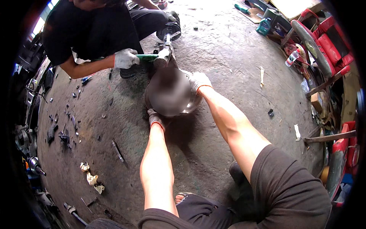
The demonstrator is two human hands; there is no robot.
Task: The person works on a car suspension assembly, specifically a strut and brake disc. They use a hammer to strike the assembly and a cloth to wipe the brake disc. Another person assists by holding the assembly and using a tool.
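Observation:
Both my hands wear pale knit gloves with orange cuffs and grip a round metal brake disc [149, 98], whose face is blurred. My left hand [156, 118] is closed on the lower left rim. At the upper right edge, my right hand [199, 81] curls round the rim. Just beyond the disc, a co-worker's gloved hand [126, 58] holds a hammer [146, 57] by its green handle, its head close to the disc's far side. A metal strut [167, 38] runs away from the disc, with the co-worker's other gloved hand [172, 16] at its far end.
The co-worker [95, 34] crouches at the far left. Small dark parts, a metal rod [117, 151] and crumpled paper [91, 178] litter the concrete floor [228, 49]. Along the right stand red chairs [331, 42], a clear bottle [292, 57] and a teal jug [264, 26].

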